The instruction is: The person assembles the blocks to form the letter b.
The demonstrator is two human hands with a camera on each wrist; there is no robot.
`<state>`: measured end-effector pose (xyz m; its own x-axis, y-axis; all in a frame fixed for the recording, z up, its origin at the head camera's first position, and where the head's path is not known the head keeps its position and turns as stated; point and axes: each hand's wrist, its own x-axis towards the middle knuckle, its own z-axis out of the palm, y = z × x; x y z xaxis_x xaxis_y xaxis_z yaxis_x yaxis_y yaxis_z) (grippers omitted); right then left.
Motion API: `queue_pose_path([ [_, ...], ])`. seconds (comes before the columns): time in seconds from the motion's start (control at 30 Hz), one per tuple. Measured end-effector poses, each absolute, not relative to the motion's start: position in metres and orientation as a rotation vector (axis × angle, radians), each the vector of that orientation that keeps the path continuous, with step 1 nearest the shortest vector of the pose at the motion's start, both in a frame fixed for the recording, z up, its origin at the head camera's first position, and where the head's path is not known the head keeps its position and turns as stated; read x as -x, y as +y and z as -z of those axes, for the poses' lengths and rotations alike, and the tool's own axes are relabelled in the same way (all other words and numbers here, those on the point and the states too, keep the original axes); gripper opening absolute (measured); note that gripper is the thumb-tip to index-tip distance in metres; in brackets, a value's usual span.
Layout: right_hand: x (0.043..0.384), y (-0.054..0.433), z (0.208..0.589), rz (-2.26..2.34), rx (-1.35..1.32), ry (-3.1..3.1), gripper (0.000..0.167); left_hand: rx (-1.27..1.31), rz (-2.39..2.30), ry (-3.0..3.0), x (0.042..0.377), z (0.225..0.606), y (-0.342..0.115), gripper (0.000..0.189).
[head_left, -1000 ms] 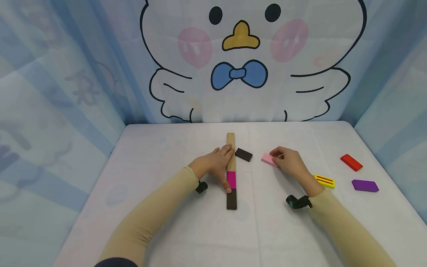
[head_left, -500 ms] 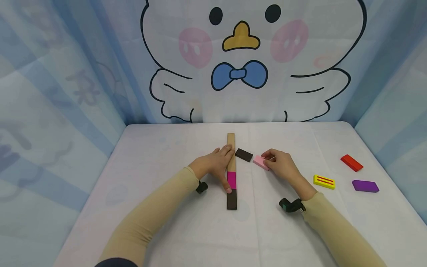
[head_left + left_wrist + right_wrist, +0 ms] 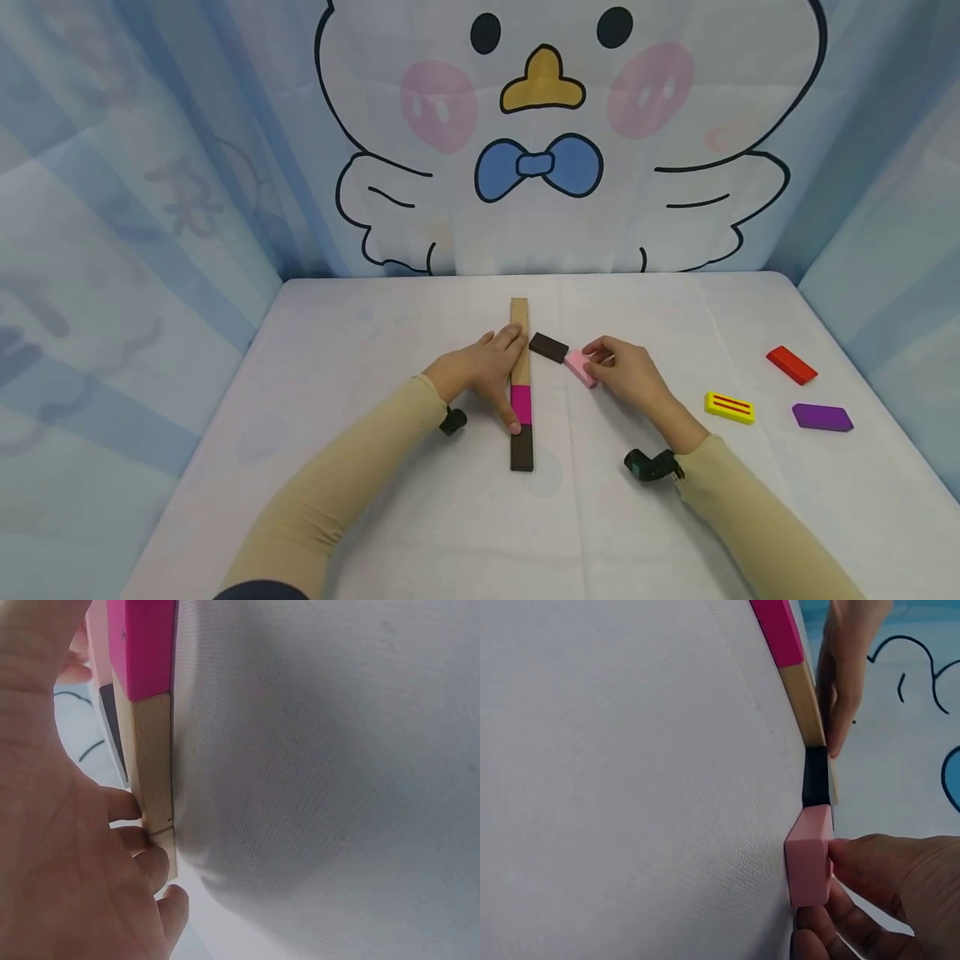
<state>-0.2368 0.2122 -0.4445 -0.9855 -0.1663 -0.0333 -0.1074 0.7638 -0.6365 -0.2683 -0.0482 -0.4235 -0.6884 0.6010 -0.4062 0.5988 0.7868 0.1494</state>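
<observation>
A straight row of blocks lies on the white table: wood-coloured blocks (image 3: 519, 312) at the far end, a magenta block (image 3: 521, 405), then a dark brown block (image 3: 522, 451) nearest me. My left hand (image 3: 483, 367) rests on this row with its fingers spread, the thumb by the magenta block. From the row's right side a second dark brown block (image 3: 549, 348) slants away. My right hand (image 3: 628, 375) pinches a pink block (image 3: 808, 862) between thumb and fingers. In the head view its end meets the slanted dark block, though whether they touch is hard to tell.
On the right lie a yellow block with red stripes (image 3: 729, 408), a red block (image 3: 792, 365) and a purple block (image 3: 822, 417). A curtain with a cartoon face (image 3: 540, 233) stands behind the table (image 3: 390, 517).
My right hand has brought the pink block leftward to the end of the slanted dark block and turned it slightly. The left hand and the row have stayed put.
</observation>
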Motion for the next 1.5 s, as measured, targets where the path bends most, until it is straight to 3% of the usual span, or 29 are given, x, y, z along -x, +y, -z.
queue_pose_path([
  [0.63,0.229,0.224,0.438,0.975,0.139,2.89,0.03,-0.901,-0.015,2.533,0.27,0.423,-0.048,0.155],
  [1.27,0.181,0.354,0.417,0.614,-0.045,2.908,0.03,-0.883,-0.039,2.522,0.268,0.42,-0.048,0.156],
  [1.5,0.17,0.37,0.423,0.66,-0.089,2.878,0.03,-0.883,-0.043,2.521,0.267,0.42,-0.048,0.156],
])
